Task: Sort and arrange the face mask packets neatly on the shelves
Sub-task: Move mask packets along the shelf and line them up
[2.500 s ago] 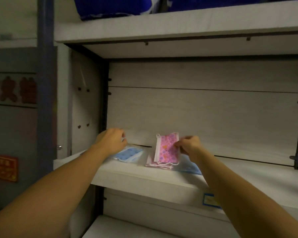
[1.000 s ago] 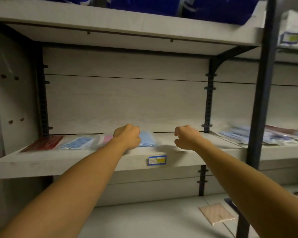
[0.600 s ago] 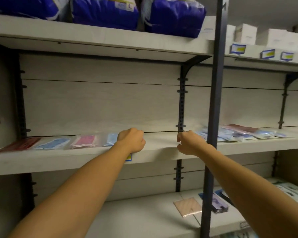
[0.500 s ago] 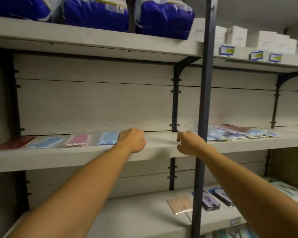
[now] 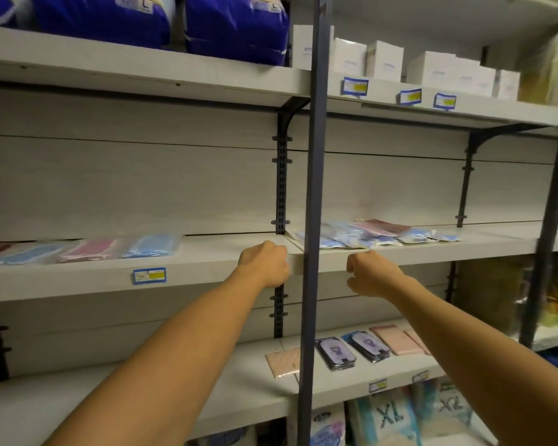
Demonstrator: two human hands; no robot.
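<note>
On the middle shelf [image 5: 207, 272], at the left, face mask packets lie in a row: a blue packet [image 5: 153, 245], a pink packet [image 5: 89, 250] and another blue packet [image 5: 29, 254]. A loose heap of mask packets [image 5: 374, 235] lies on the same shelf level to the right of the dark post. My left hand [image 5: 266, 263] is a closed fist at the shelf's front edge, holding nothing. My right hand [image 5: 369, 273] is also closed and empty, just below the heap. Both hands are apart from all packets.
A dark vertical post [image 5: 313, 204] stands between my hands. The lower shelf [image 5: 207, 381] carries dark patterned packets [image 5: 351, 349] and peach ones [image 5: 397, 339]. Blue bulk bags [image 5: 236, 24] and white boxes [image 5: 384, 61] fill the top shelf. A price label [image 5: 149, 275] marks the shelf edge.
My view and both arms have shifted right along the shelf. The pink packet my right hand held earlier now lies in the left row. Both hands are closed and empty.
</note>
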